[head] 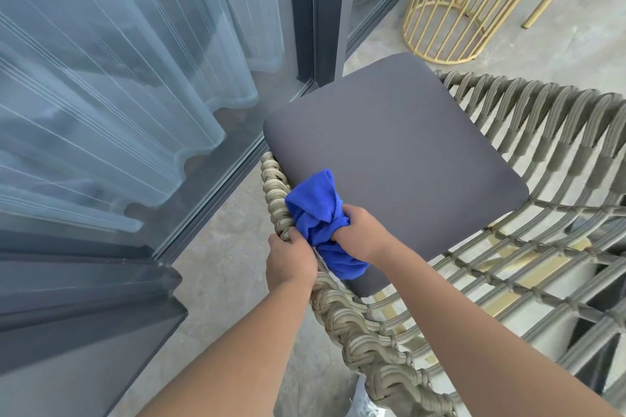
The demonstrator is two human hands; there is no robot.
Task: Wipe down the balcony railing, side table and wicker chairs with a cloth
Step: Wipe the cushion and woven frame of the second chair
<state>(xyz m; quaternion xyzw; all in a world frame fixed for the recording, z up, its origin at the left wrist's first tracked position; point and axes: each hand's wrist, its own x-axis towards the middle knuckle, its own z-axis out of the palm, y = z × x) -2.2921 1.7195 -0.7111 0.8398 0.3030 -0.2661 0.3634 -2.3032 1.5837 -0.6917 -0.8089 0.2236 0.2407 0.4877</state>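
Observation:
A wicker chair (528, 132) of grey-green woven cord fills the right and lower part of the view, with a dark grey seat cushion (399, 145) on it. My right hand (359, 230) grips a bunched blue cloth (315, 206) against the chair's braided left rim, at the cushion's near-left edge. My left hand (291, 261) holds that braided rim (342, 318) just below the cloth, fingers curled over it. Both forearms reach in from the bottom of the frame.
A gold wire-frame side table base (450, 10) stands on the stone floor at the upper right, with a thin gold leg beside it. Glass sliding doors with a dark frame (325, 10) and sheer curtains behind them run along the left. My shoe shows at the bottom.

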